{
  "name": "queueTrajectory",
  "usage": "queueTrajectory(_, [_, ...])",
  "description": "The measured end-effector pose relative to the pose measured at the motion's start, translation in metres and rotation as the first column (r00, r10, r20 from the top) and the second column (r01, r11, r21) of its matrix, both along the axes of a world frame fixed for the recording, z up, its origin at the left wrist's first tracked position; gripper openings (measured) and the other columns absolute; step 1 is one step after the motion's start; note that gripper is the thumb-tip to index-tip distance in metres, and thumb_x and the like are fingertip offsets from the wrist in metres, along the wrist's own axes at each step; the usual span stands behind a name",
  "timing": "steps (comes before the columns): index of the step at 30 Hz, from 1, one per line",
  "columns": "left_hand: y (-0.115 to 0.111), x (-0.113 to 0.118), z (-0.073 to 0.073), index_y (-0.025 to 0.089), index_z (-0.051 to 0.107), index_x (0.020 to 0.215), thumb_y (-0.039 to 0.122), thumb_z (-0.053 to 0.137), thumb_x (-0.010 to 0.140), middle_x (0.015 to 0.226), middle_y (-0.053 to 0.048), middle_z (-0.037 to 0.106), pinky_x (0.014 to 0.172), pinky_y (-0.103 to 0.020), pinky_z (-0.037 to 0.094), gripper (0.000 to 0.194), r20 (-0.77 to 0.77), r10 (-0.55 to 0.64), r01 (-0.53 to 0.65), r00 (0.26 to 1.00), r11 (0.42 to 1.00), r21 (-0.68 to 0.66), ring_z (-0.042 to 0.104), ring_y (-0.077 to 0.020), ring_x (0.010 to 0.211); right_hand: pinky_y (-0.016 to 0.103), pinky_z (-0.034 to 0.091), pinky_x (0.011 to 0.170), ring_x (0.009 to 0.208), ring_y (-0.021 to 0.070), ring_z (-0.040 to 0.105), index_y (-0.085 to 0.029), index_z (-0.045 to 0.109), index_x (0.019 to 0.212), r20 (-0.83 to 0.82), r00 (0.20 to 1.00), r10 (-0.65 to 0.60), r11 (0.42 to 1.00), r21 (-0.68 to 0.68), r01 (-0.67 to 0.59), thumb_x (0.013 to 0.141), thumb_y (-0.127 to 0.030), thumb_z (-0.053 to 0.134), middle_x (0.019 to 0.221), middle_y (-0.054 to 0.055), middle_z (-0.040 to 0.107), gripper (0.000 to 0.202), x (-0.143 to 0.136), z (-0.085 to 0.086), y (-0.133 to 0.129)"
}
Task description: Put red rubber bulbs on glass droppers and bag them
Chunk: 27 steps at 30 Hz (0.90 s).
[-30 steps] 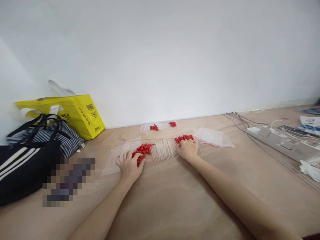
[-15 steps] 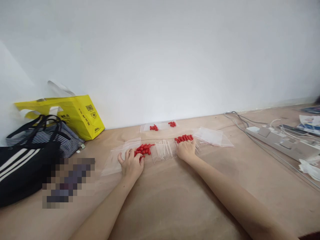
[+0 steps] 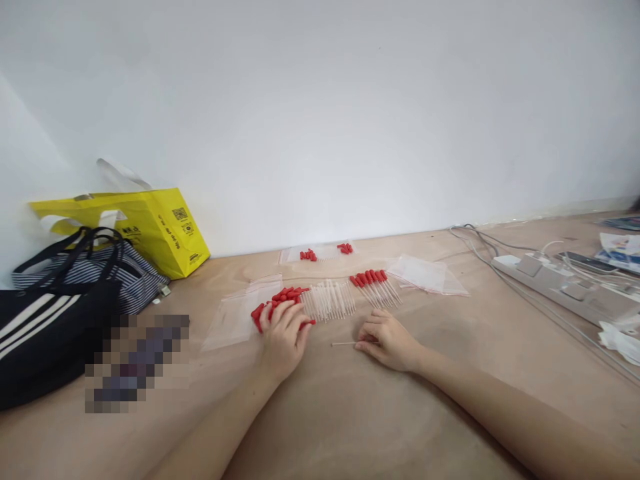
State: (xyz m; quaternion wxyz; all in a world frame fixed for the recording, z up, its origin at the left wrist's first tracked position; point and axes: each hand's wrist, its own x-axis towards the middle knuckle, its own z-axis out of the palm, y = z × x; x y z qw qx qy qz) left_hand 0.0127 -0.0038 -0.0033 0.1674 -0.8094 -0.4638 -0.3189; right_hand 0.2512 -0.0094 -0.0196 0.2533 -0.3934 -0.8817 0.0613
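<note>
In the head view, my right hand [image 3: 385,339] is closed on a thin pale stick [image 3: 343,345], which points left just above the table. My left hand [image 3: 283,337] rests at a pile of small red caps [image 3: 287,294]. Its thumb and fingers close on one red cap [image 3: 309,323], which sticks out past the fingertips. Between and beyond the hands lies a row of thin pale sticks [image 3: 327,300]. To their right, several sticks fitted with red caps [image 3: 369,277] lie slanted side by side.
Clear zip bags lie left [image 3: 227,323] and right [image 3: 425,273], another [image 3: 327,253] with red pieces by the wall. A yellow bag [image 3: 170,233], striped bag [image 3: 135,273] and black bag [image 3: 55,340] stand left. A power strip [image 3: 560,277] with cables is right.
My right hand has left the capped sticks and come nearer and lower, now with a bare stick in it. My left hand has shifted right and pinches a red cap.
</note>
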Motion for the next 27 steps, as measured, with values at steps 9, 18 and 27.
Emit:
queueTrajectory(9, [-0.02,0.02,-0.008,0.025,0.063,0.085,0.024,0.052,0.076,0.107,-0.005,0.061,0.094,-0.051,0.022,0.015,-0.004,-0.16,0.157,0.987,0.972,-0.177,0.047,-0.0256,0.103,0.027,0.033,0.067,0.075,0.014,0.048,-0.019,0.056,0.077,-0.076,0.997,-0.033,0.999,-0.028,0.031,0.073,-0.038,0.06,0.077,0.001,0.057,0.02,-0.008,-0.002,0.005])
queueTrajectory(18, [-0.019,0.019,-0.006,0.025,0.063,0.075,0.026,0.055,0.076,0.095,-0.003,0.064,0.094,-0.054,0.016,0.008,0.033,-0.107,0.112,0.994,0.974,-0.197,0.05,-0.0242,0.098,0.029,0.025,0.069,0.077,0.0151,0.048,-0.018,0.052,0.075,-0.031,0.987,-0.16,0.987,0.016,0.16,0.081,-0.024,0.05,0.075,0.001,0.059,0.009,-0.017,-0.006,0.001])
queueTrajectory(27, [-0.019,0.021,-0.006,0.024,0.058,0.08,0.023,0.05,0.08,0.082,0.002,0.067,0.098,-0.05,0.009,0.008,0.079,-0.126,0.138,0.989,0.974,-0.182,0.055,-0.0194,0.091,0.033,0.021,0.076,0.074,0.0141,0.048,-0.019,0.053,0.077,-0.11,0.987,-0.12,0.99,0.064,0.128,0.083,-0.022,0.046,0.073,0.0,0.062,0.01,-0.025,-0.005,-0.008])
